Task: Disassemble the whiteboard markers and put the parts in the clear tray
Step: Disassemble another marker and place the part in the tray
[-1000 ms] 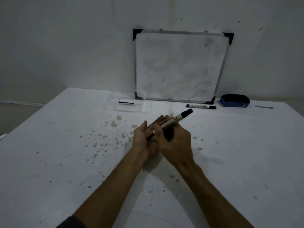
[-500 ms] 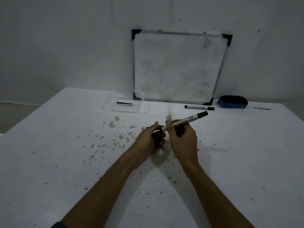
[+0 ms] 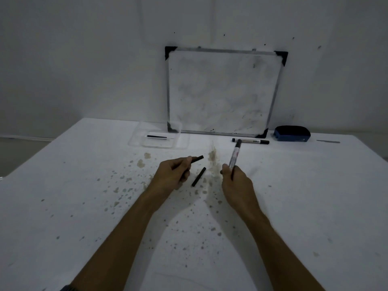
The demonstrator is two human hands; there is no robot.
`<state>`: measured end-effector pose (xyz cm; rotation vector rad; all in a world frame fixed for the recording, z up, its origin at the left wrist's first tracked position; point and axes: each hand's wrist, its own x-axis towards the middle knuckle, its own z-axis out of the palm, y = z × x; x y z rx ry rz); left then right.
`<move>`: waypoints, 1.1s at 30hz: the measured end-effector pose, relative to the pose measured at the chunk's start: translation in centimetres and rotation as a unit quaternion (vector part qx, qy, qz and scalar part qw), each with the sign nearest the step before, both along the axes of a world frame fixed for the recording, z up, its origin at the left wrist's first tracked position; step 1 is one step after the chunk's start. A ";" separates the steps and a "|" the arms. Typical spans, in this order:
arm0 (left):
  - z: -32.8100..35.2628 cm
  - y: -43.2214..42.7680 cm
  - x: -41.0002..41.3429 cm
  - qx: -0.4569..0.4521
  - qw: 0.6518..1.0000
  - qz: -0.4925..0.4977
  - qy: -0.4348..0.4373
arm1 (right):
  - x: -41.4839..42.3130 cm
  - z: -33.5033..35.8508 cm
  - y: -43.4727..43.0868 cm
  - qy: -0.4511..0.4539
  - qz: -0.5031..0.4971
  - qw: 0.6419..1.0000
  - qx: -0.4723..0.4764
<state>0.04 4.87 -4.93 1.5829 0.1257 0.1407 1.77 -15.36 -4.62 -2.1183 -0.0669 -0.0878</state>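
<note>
My right hand [image 3: 236, 182] grips a white marker barrel [image 3: 234, 156], which points up and away with its black end on top. My left hand [image 3: 173, 173] holds a short black stick-like part [image 3: 197, 159] between thumb and fingers. A second black stick [image 3: 198, 177] lies on the table between my hands. The clear tray [image 3: 137, 139] sits at the back left of the table with one black part [image 3: 157, 136] inside. A whole marker [image 3: 251, 141] lies at the foot of the whiteboard.
A small whiteboard [image 3: 222, 91] leans on the wall at the back. A blue eraser [image 3: 291, 133] rests to its right, with a thin grey strip [image 3: 328, 141] further right. Brown stains [image 3: 212, 157] speckle the white table [image 3: 63, 196].
My hands have drawn apart. The left now holds a black part pulled from the marker, another black stick has dropped on the table, and the right has tipped the barrel upright.
</note>
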 end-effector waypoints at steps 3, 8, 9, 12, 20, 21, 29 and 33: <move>-0.5 0.6 0.2 0.026 0.999 0.044 -0.019 | -0.6 -0.7 0.1 -0.077 0.016 0.978 -0.191; -1.2 0.7 0.5 0.057 0.997 0.036 -0.048 | -1.4 -1.4 1.0 -0.097 0.008 0.929 -0.358; -1.3 0.6 0.5 0.067 0.996 0.028 -0.056 | -1.6 -1.6 1.2 -0.094 0.002 0.923 -0.374; -1.5 0.5 0.1 0.083 0.994 0.013 -0.069 | -1.8 -2.1 1.5 -0.095 -0.013 0.926 -0.364; 1.6 1.7 -1.5 0.138 0.988 -0.072 -0.024 | -2.2 -0.4 2.3 -0.269 0.097 0.954 -0.086; 2.0 2.1 -1.7 0.138 0.987 -0.079 -0.024 | -2.3 -0.2 2.6 -0.271 0.106 0.954 -0.076; 4.4 6.9 -2.5 0.349 0.931 -0.053 -0.088 | -0.3 2.6 6.8 -0.195 0.182 0.963 -0.032; 5.8 10.6 -0.6 0.462 0.879 -0.017 -0.114 | 3.5 3.2 9.9 -0.128 0.199 0.972 -0.007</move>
